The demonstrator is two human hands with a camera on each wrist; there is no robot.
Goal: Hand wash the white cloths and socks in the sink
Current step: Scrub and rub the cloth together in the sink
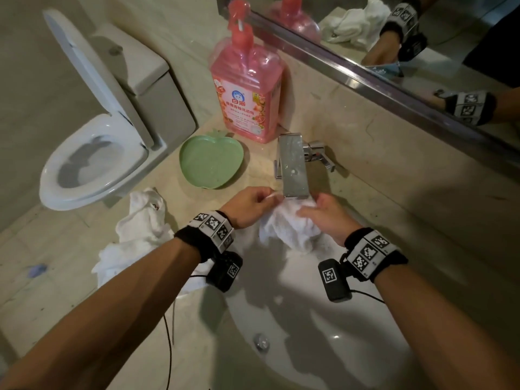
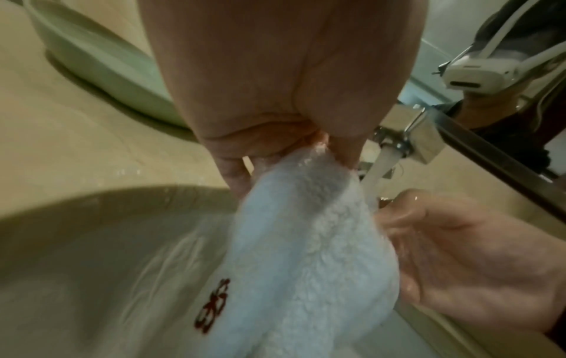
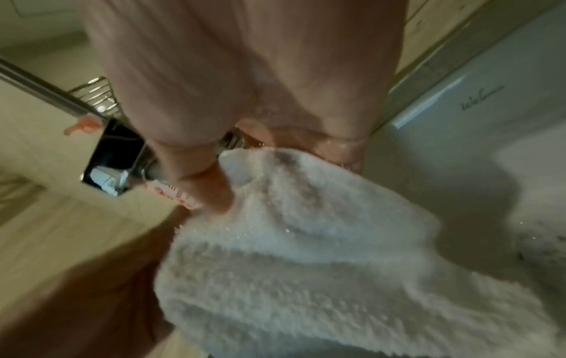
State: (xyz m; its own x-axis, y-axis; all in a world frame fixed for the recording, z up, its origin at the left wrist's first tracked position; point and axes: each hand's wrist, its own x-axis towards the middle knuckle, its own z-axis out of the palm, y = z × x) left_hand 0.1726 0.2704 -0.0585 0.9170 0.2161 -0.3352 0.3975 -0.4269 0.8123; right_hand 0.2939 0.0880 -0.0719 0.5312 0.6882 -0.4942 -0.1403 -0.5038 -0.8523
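Observation:
A wet white cloth with a red embroidered mark hangs over the sink, right under the faucet. My left hand pinches its upper edge between thumb and fingers. My right hand grips the other side of the cloth with its thumb and wet fingers. Water runs from the spout onto the cloth and the right hand. A pile of white cloths lies on the counter to the left of the sink.
A pink detergent pump bottle stands behind a green apple-shaped dish on the beige counter. The mirror runs along the back wall. A toilet with its lid up stands to the left.

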